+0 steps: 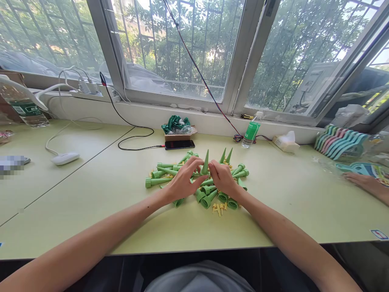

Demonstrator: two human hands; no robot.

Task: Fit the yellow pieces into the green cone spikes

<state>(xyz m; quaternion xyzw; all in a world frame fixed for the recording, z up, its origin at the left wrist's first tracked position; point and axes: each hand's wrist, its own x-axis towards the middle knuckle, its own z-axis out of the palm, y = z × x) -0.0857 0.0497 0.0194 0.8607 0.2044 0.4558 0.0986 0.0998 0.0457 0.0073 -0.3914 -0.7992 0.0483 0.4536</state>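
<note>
My left hand (184,178) is closed around the lower part of a green plastic watering spike (206,163), which points upward. Close against its right side, my right hand (224,177) is pinched; whatever its fingertips hold is hidden. Under and around both hands lies a heap of similar green spikes (208,199), some showing open threaded ends. Two more spikes (228,155) stand point up behind my right hand. Small yellow plastic valves (219,209) lie in front of the heap, with others partly visible among the spikes.
Behind the heap are a black phone (180,144) on a cable and a small cardboard box (176,137). A water bottle (251,130) and tissue pack (285,142) stand by the window. Left is a white mouse (65,158). Another person's hand (361,180) rests near hangers (340,142).
</note>
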